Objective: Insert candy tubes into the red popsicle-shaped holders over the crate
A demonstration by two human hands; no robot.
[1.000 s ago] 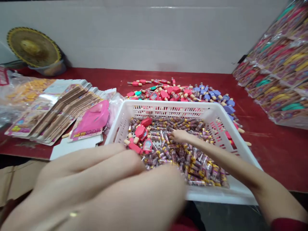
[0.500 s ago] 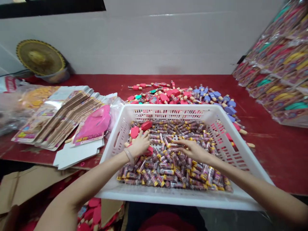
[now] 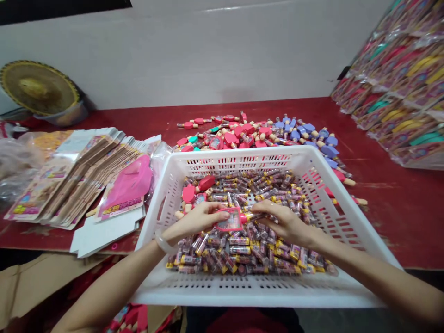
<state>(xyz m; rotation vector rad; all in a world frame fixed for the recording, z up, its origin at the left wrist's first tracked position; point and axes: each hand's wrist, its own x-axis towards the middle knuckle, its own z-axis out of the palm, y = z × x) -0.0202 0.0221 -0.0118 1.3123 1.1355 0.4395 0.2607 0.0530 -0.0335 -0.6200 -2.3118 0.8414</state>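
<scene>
Pink toy [image 3: 231,220] is hanging above the tube pile, gripped from both sides so it is staying level, left hand [image 3: 196,221] pinching its pink end nearly closed, right hand [image 3: 286,224] curling round its tube end, while wrapped tubes [image 3: 239,252] are filling the white plastic basket [image 3: 236,155] below its rim, with open red table [image 3: 391,222] lying to the right

The bare left hand [image 3: 196,219] comes in from about 7 o'clock and the bare right hand [image 3: 286,223] from about 4 o'clock, both palm-down. Their fingers curl inward, and the fingertips nearly meet at the centre. The slim bare left forearm [image 3: 111,289] and right forearm [image 3: 367,267] slope upward toward the hands.
</scene>
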